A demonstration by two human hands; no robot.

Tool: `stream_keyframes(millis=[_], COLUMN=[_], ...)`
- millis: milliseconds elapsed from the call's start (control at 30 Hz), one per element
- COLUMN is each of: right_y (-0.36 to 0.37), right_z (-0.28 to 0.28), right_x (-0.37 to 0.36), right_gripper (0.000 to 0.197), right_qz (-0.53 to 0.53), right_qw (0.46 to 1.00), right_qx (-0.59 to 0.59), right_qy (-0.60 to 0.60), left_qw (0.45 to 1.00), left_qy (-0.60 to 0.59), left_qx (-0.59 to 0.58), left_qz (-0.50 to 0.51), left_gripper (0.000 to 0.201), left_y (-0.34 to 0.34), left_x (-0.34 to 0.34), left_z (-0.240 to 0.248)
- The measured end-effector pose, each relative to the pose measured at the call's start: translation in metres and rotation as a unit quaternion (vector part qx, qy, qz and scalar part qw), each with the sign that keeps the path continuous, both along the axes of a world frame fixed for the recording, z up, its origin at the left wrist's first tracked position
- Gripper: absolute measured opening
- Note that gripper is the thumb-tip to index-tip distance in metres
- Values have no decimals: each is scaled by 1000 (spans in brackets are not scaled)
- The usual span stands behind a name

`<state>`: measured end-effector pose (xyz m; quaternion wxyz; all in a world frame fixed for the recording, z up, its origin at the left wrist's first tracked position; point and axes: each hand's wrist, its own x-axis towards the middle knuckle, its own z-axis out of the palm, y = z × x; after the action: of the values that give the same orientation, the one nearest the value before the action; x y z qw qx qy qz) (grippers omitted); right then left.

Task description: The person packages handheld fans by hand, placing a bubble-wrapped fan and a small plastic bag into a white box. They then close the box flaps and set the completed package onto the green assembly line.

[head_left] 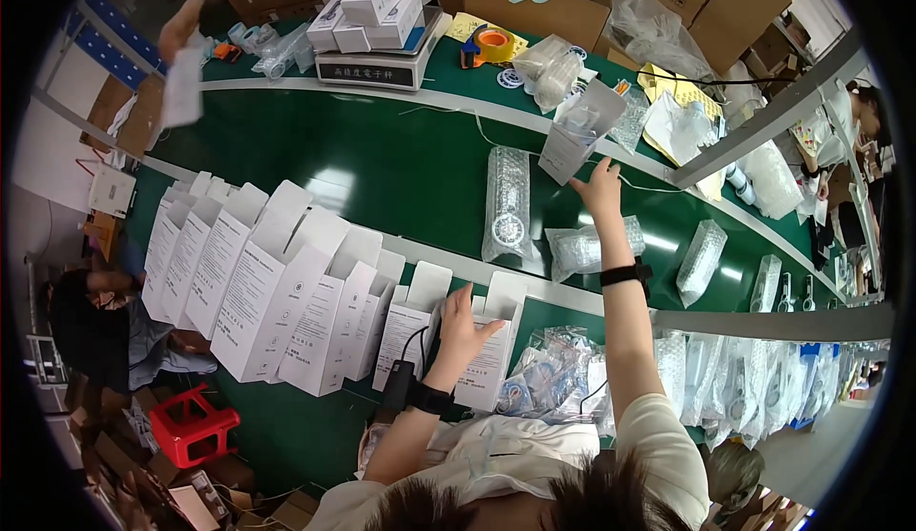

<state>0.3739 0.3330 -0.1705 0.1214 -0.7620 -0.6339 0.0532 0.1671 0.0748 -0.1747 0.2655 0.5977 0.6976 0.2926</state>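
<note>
My left hand (460, 338), fingers spread and thumb out, is at a tall open white carton (484, 375) on the near side of the bench. Another open carton (402, 342) stands just left of it. My right hand (601, 192) reaches across the green belt with its fingers apart. It is close to a tilted white carton (565, 155) with a raised flap; whether the fingertips touch it I cannot tell. A bubble-wrapped package (508, 205) lies on the belt to the left of that hand. A second bubble-wrapped package (577, 250) lies below it, partly behind my right forearm.
Several open white cartons (250, 312) line the near edge at left. Clear bags of parts (553, 374) lie before me. Opposite, small boxes sit on a scale (370, 71), near a tape dispenser (489, 46). A metal post (763, 116) slants at right. Another person's hand (181, 27) shows upper left.
</note>
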Motion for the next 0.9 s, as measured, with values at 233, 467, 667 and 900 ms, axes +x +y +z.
stream_keyframes(millis=[233, 467, 667, 900], right_y=[-16, -28, -132, -207], right_z=[-8, 12, 155, 146], right_x=[-124, -110, -47, -26], right_gripper=[93, 99, 84, 69], right_qz=[135, 177, 50, -159], right_qw=[964, 882, 657, 486], right_qx=[-220, -148, 74, 199], right_qy=[64, 412, 749, 836], left_qw=[949, 874, 984, 986], left_qy=[-255, -485, -99, -91], left_qx=[-154, -28, 83, 96], left_qz=[-99, 11, -119, -101], left_gripper=[60, 62, 63, 69], left_y=[8, -10, -3, 9], left_x=[8, -9, -11, 13], left_z=[-27, 47, 72, 68])
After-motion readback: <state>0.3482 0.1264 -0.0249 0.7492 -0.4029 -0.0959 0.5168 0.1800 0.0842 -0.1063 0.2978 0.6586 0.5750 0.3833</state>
